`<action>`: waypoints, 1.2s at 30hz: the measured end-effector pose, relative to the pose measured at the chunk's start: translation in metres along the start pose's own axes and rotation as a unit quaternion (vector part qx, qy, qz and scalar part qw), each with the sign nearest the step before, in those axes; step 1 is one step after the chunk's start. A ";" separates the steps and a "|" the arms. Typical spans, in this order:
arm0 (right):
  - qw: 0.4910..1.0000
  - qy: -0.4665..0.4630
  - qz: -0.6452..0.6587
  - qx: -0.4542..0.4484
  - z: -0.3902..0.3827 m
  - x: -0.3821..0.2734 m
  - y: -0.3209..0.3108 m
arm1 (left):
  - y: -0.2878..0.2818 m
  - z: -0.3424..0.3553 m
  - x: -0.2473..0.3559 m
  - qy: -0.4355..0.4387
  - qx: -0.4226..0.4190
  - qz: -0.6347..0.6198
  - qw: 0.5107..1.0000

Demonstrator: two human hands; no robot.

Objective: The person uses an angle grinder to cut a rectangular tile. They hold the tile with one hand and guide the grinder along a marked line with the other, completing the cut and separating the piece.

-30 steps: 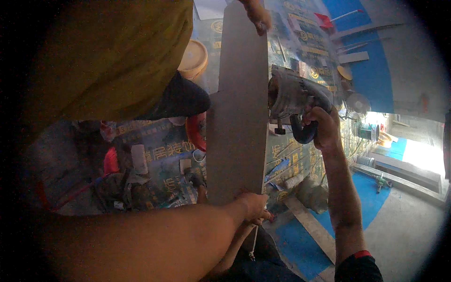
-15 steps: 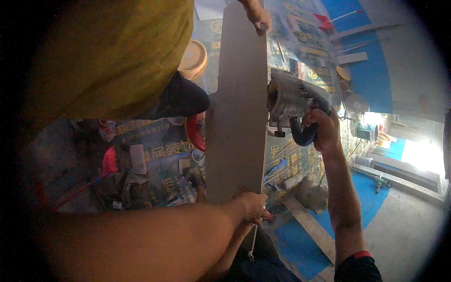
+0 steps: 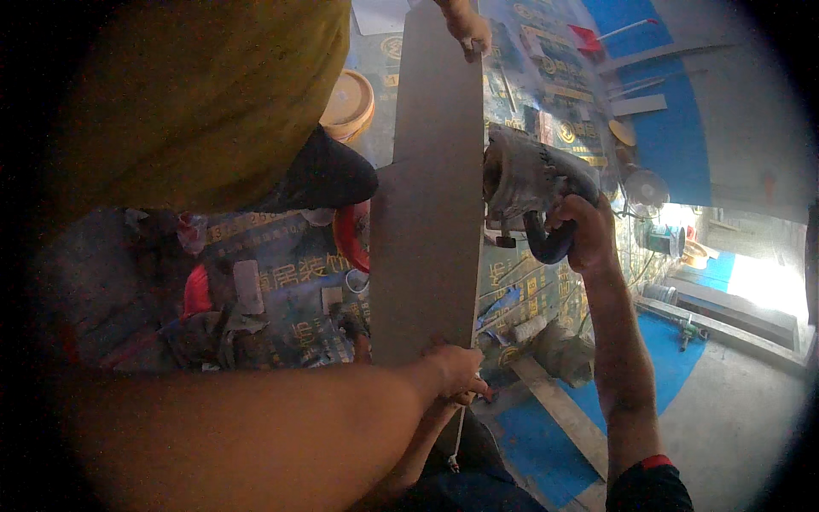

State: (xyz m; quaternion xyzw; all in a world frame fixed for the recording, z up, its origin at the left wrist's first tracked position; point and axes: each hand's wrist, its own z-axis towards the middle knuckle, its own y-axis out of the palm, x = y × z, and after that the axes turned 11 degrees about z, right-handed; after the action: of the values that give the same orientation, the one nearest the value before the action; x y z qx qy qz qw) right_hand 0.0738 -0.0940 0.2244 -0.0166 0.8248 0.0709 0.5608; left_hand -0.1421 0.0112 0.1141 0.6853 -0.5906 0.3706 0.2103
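Power tool right up against the long board, lots of hands in here

So the long pale grey board [image 3: 426, 230] runs lengthwise through the middle of the view, with a small step in its left edge. The wearer's right hand [image 3: 583, 229] is wrapped firmly round the curved black handle of a grey-and-black power tool [image 3: 529, 175]. The tool's round front faces the board's right edge; can't tell if they're actually touching.

The left hand is trickier. What looks like it [image 3: 467, 398] is at the near end of the board, mostly tucked under someone else's arm, so I can't say how the fingers are set. A thin pale cord [image 3: 460, 435] dangles just below.

Other arms seem to belong to a co-worker in a mustard-yellow shirt [image 3: 205, 102]: the far hand [image 3: 467, 32] clasps the board's right edge up top, and the near hand [image 3: 450, 369] lies over its close end.

Around it: dark floor sheeting [image 3: 294, 277] with gold print, a tan-lidded bucket [image 3: 348, 101] and a curved red thing [image 3: 350, 237] left of the board, plus a wooden plank [image 3: 563, 410] lower right, lying across blue strips [image 3: 546, 444].
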 end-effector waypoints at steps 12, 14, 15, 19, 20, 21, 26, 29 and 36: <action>1.000 0.010 -0.011 -0.012 0.002 0.000 0.001 | 0.072 0.072 -0.034 0.081 0.052 -0.057 0.994; 1.000 0.005 -0.012 -0.015 -0.001 0.001 0.002 | 0.079 0.077 -0.037 0.064 0.048 -0.050 0.996; 1.000 0.002 -0.013 -0.016 -0.002 0.001 0.003 | 0.080 0.079 -0.036 0.058 0.050 -0.043 0.996; 1.000 0.015 -0.002 -0.010 -0.010 -0.002 0.008 | 0.086 0.084 -0.034 0.057 0.073 -0.019 0.995; 1.000 0.016 -0.006 0.004 -0.013 -0.003 0.011 | 0.086 0.084 -0.035 0.067 0.076 -0.026 0.994; 1.000 0.018 -0.006 0.015 -0.015 -0.001 0.014 | 0.090 0.086 -0.040 0.070 0.069 -0.045 0.994; 1.000 0.021 0.004 -0.001 -0.014 -0.001 0.006 | 0.099 0.084 -0.043 0.111 0.003 -0.289 0.951; 1.000 0.021 0.002 -0.017 -0.011 0.001 0.001 | 0.099 0.084 -0.043 0.123 0.024 -0.263 0.957; 1.000 0.016 0.017 -0.015 -0.016 0.001 0.008 | 0.119 0.110 -0.062 0.174 0.138 -0.207 0.953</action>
State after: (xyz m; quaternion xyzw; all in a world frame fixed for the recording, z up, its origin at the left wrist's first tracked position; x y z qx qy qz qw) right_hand 0.0578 -0.0883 0.2296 -0.0121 0.8328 0.0928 0.5457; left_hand -0.2305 -0.0531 -0.0207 0.7397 -0.3328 0.5106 0.2851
